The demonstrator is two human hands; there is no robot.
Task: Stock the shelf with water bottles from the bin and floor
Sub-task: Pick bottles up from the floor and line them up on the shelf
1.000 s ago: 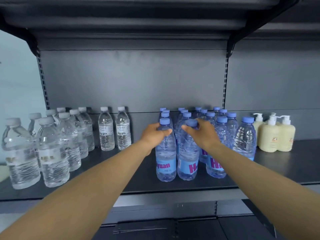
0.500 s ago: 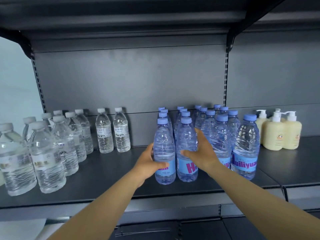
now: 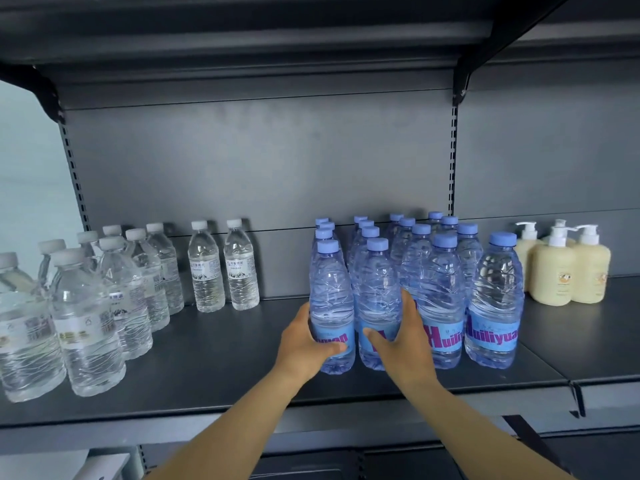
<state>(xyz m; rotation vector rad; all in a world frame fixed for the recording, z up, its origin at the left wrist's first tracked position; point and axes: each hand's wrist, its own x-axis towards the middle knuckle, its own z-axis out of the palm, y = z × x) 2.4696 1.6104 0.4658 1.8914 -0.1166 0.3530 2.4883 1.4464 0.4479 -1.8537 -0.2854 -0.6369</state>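
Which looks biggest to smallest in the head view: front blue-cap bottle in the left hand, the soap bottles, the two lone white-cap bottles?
1. Blue-cap bottle, though it stands nearest the camera.
2. Soap bottles and lone white-cap bottles: too alike to rank.

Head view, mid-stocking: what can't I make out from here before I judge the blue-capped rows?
- Rear blue-capped bottles: only caps show; front bottles hide the bodies.
- Label on the front-left bottle: partly covered by the left hand.
- Label on the next bottle: partly covered by the right hand.
- Clear bottle at far left: cut off by the frame edge.
- Pump bottle labels: too small to read.
- Bin and floor: out of frame.
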